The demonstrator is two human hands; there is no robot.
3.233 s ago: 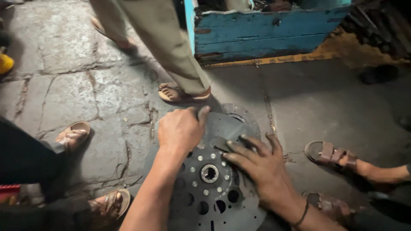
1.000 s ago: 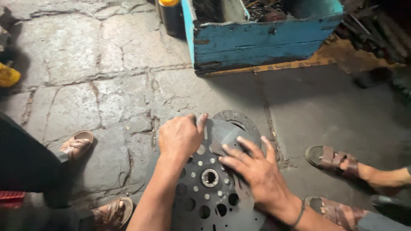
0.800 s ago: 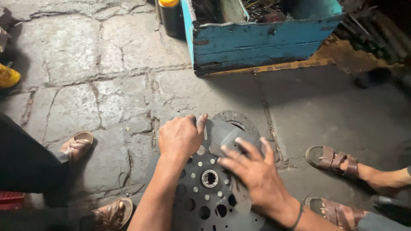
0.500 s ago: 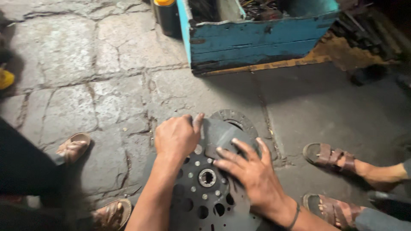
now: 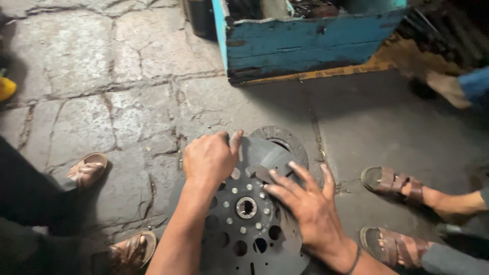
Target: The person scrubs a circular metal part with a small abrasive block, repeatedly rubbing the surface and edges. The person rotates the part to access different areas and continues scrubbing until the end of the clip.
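Cracked stone floor (image 5: 91, 97) — metal disc (image 5: 244, 239), blue wooden crate (image 5: 305, 43).

**Surfaces and materials**

Round dark metal disc (image 5: 244, 224): matt, dull grey-black, drilled with holes, pale rivet heads, brighter worn metal at the hub. Grey ring-shaped friction facing (image 5: 285, 141) behind it: rough, grainy. Blue wooden crate (image 5: 305, 43): weathered planks, chipped, scuffed paint. Cracked stone floor (image 5: 102, 76): coarse, dusty, matt. Brown strap sandals (image 5: 392, 181): worn leather look, slight sheen.
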